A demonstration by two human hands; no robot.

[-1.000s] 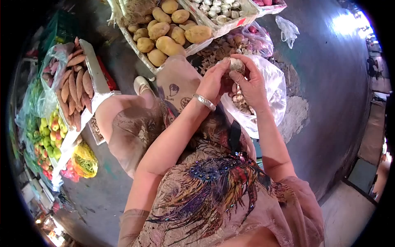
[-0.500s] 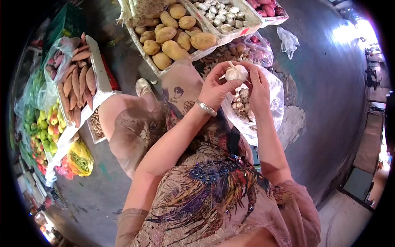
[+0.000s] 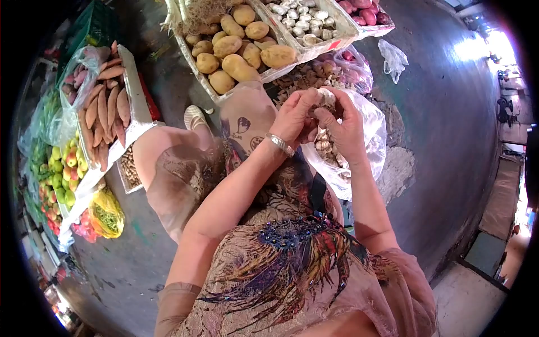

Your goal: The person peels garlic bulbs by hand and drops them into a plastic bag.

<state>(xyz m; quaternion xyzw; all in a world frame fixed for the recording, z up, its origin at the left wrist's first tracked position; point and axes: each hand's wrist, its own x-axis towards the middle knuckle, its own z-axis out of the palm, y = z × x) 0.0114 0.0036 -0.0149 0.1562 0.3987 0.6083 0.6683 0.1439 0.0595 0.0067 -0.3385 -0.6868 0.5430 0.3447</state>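
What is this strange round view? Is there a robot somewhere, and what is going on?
There is no robot: these are a person's bare hands. Every picture comes from one camera worn on that person's head, looking forward and down. The left hand, with a bracelet at its wrist, and the right hand hold a garlic bulb between them. Beneath them, an open plastic bag with more bulbs in it sits on the floor. Ahead are potatoes, with whitish bulbs beside them. Off to the left are what look like sweet potatoes, and fruit.
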